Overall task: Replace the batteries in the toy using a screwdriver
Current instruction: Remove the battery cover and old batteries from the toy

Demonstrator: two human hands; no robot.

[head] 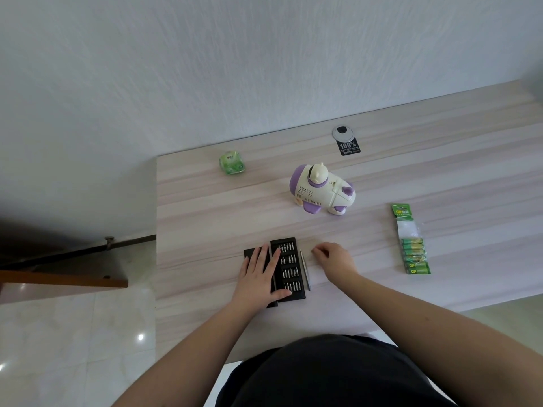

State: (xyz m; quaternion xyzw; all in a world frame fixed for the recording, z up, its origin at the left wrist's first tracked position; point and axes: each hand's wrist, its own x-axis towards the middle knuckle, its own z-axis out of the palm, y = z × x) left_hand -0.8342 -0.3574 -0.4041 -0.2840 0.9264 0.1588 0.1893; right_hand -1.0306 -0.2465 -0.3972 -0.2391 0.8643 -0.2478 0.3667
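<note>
1. Resting flat at bottom center of the frame: left hand, fingers spread wide, palm down on the black bit case and its lid.
2. Lying just right of the case: thin grey screwdriver.
3. Sitting right of that, knuckles up on the table: right hand, fingers curled under; cannot tell if holding anything.
4. Standing in the middle of the frame, well apart from both hands: white and purple toy.
5. Lying at right: green battery pack.
6. Sitting upper left of the toy: small green packet.
</note>
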